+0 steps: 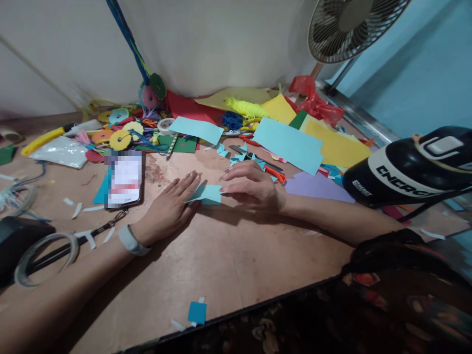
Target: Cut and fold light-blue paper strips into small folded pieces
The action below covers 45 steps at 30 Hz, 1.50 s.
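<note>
A small light blue paper (210, 194) lies on the wooden table (221, 255) between my hands, with a raised flap at its left part. My left hand (171, 204) rests flat, fingers stretched out, its fingertips at the paper's left end. On the paper's right end, my right hand (252, 187) has its thumb and fingers curled round the edge, pinching it. Just beyond are small light blue paper scraps (221, 150) and an orange-handled cutter (275, 173).
A phone (124, 179) and a tape roll (27, 265) are on the left. Coloured papers (289, 142), yarn and paper discs (120, 140) crowd the back. At right stands a black bottle (405, 164); a blue square (197, 312) lies near the front edge.
</note>
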Tool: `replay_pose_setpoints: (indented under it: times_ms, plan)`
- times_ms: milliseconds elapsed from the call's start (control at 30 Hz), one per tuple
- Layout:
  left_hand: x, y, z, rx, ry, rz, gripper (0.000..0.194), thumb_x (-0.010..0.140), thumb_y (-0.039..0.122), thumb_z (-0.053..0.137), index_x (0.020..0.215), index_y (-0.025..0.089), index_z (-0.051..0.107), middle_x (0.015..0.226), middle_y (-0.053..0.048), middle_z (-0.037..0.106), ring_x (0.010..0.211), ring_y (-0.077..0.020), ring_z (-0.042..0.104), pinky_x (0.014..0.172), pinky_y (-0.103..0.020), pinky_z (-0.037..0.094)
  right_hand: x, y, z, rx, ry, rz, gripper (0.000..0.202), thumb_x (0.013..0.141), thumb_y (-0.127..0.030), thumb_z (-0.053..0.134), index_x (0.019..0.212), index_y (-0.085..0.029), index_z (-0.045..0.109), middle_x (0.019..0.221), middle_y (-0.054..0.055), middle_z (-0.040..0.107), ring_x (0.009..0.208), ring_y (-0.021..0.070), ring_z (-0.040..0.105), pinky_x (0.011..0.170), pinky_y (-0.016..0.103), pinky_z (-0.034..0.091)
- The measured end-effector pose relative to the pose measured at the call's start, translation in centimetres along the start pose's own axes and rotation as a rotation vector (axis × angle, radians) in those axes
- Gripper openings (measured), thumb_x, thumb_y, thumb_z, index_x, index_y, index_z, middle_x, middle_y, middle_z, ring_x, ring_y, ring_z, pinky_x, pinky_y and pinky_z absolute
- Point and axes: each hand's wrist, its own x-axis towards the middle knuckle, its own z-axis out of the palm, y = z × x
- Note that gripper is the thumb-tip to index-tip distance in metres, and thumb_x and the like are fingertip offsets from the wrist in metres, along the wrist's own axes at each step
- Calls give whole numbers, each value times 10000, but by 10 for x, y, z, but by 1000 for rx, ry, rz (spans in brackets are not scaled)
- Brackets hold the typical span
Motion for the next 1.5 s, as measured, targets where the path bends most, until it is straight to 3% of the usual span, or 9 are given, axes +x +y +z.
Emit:
replay_pose_setpoints:
  times_ms: [200,367,433,533,600,733,1033,1333,1500]
  plan:
    - [15,-20,9,-20,84,-160,566,1012,368,357,1496,75,336,1558,-209,364,1441,-311,364,1163,-534,322,-7,-4,6,144,-152,-96,93,926,-228,625,1011,-237,663,954,23,693,931,141,637,828,313,544]
    - [5,-21,-13,-211,555,-177,371,996,273,433,1330,169,555,1367,-129,598,1265,-249,562,1090,-450,443,-16,1,5,301,-452,-32,115,952,-230,578,983,-219,689,969,41,718,917,146,642,809,306,537]
    - [-3,-7,-24,-315,472,-107,332,996,307,462,1280,195,593,1221,-100,677,1119,-223,640,987,-386,518,-17,1,2,364,-509,76,113,945,-227,591,968,-195,697,981,64,718,925,152,647,814,309,539]
    - [-11,20,-30,-322,61,144,365,981,419,489,1245,206,625,1236,-109,661,1100,-250,634,952,-390,523,-17,-2,-3,432,-520,227,106,933,-218,599,940,-169,693,1005,89,712,933,155,657,827,315,540]
    - [-13,32,-27,-241,-8,227,436,936,486,552,1246,188,623,1240,-136,641,1077,-289,616,933,-440,512,-15,-6,-4,423,-514,302,100,923,-206,594,899,-166,682,1007,93,709,924,159,658,826,324,537]
    - [-11,34,-14,-270,69,180,313,972,380,521,1159,156,635,1154,-143,656,997,-250,621,872,-382,512,-14,-16,-1,341,-465,375,103,897,-181,585,808,-170,635,980,94,693,934,181,633,845,359,517]
    - [-12,28,-1,-315,148,52,339,960,409,539,1165,139,554,1010,-126,672,918,-258,635,777,-373,519,-15,-16,7,336,-430,451,190,949,-292,580,803,-176,616,1004,91,680,944,180,625,858,366,484]
    - [-9,29,-4,-303,186,74,278,949,364,576,1109,140,540,1011,-127,672,919,-242,644,782,-375,550,-12,-19,3,280,-495,525,128,906,-250,596,794,-189,613,1127,94,659,1053,222,593,937,428,452]
    - [-15,33,-5,-188,137,192,241,984,263,511,1193,173,590,1162,-135,669,1073,-261,636,903,-428,544,-13,-21,5,195,-486,486,149,899,-287,587,784,-193,595,1168,106,648,1174,254,541,1010,467,431]
